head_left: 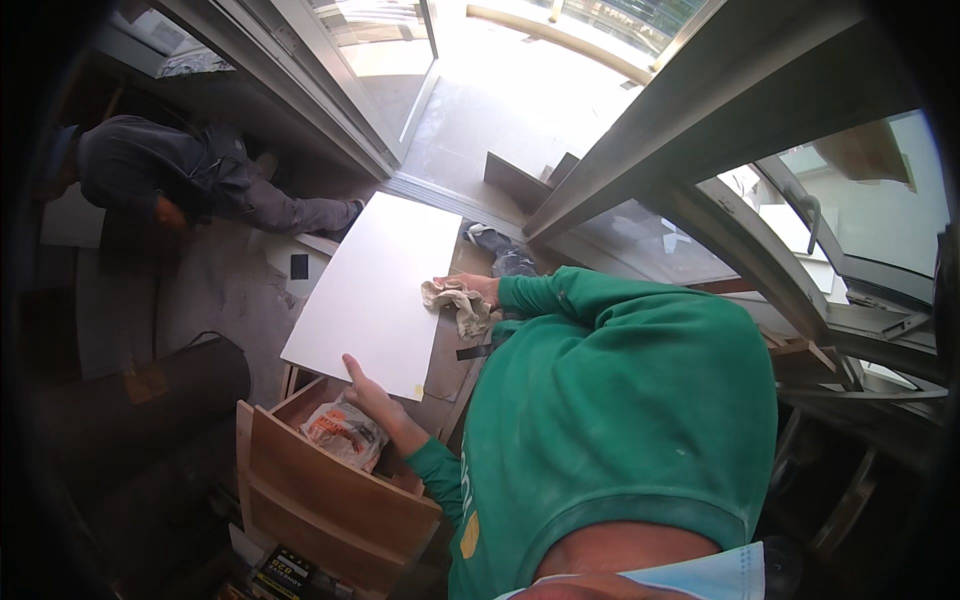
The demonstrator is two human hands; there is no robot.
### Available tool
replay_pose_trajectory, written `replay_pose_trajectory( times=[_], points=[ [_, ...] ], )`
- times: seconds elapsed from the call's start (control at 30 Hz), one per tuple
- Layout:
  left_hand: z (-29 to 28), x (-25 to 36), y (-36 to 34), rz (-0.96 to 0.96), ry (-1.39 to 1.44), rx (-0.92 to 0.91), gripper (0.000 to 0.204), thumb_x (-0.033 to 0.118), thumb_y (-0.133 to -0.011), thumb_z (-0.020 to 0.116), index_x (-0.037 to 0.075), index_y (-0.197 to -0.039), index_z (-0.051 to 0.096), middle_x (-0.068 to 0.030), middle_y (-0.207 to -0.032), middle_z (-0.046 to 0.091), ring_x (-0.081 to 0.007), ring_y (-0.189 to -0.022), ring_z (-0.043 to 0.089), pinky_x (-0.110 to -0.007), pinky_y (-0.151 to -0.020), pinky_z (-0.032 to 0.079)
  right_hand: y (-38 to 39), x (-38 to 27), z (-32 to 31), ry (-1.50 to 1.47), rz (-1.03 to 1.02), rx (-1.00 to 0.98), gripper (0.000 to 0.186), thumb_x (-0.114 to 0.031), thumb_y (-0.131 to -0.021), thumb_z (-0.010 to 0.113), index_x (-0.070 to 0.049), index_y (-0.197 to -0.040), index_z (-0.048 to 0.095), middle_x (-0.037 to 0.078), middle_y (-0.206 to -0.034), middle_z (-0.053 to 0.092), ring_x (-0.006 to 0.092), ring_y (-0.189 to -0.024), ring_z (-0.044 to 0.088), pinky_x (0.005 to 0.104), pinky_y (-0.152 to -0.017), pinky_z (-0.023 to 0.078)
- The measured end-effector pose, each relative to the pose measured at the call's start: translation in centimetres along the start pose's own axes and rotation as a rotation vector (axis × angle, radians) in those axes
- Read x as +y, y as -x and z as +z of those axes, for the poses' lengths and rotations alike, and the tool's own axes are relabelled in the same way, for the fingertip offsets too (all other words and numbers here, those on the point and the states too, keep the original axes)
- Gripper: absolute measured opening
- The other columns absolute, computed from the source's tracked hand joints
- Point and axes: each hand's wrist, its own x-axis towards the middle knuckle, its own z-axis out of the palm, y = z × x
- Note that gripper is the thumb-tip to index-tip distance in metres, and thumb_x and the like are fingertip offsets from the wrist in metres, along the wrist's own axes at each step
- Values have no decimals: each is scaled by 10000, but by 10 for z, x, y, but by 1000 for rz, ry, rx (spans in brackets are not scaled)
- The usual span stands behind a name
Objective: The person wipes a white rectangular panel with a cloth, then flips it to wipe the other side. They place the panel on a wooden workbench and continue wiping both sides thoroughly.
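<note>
A large white rectangular panel (375, 280) lies tilted in front of me, a small yellow mark at its near right corner. My left hand (368, 395) grips its near edge, thumb on the top face and the other fingers hidden underneath. Over the panel's right edge, my right hand (482, 288) is closed on a crumpled beige cloth (462, 304), part of which rests on the white surface. What supports the panel from below is mostly hidden.
A wooden drawer unit (330, 490) with a plastic bag (345, 432) inside stands below my left hand. At left, another person (190, 175) bends over. Dark slabs (518, 183) lean by the doorway. A dark box (283, 573) sits lower left; framed windows (800, 230) stand right.
</note>
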Motion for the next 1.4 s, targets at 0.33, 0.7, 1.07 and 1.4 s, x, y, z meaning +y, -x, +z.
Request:
replay_pose_trajectory(
  times=[0.33, 0.7, 1.07, 1.4],
  points=[
    [126, -98, -127, -368, 201, -87, 768, 507, -1003, 595, -109, -1442, 464, -196, -1435, 556, -310, -1256, 591, -436, -1081, 460, -59, -140, -54, 281, -190, 805, 273, -299, -953, 660, -39, -1015, 718, 81, -867, 732, 202, -679, 717, 386, -607, 621],
    [298, -139, -205, -630, -140, -377, 702, 549, -1035, 523, -6, -1461, 463, -222, -1369, 574, -317, -1205, 611, -431, -1038, 481, -35, -324, -180, 232, -574, 1159, 253, -125, -847, 762, 46, -1028, 717, 113, -953, 730, 166, -749, 709, 305, -639, 569],
    [476, -219, -66, 96, -674, -1256, 456, 164, -943, 596, -57, -1341, 569, -234, -1260, 647, -385, -1256, 572, -522, -1126, 386, -3, -605, -335, -314, -1293, 1505, 407, -109, -844, 736, 104, -1138, 552, 221, -1004, 667, 246, -785, 691, 383, -633, 572],
    [493, -230, -75, 255, -596, -1511, 384, 300, -923, 560, -22, -1086, 689, -162, -1171, 697, -342, -1275, 601, -546, -1181, 331, 25, -698, -532, -731, -1565, 1357, 283, -89, -922, 655, 74, -1145, 593, 187, -981, 719, 310, -781, 746, 447, -655, 632]
  ],
)
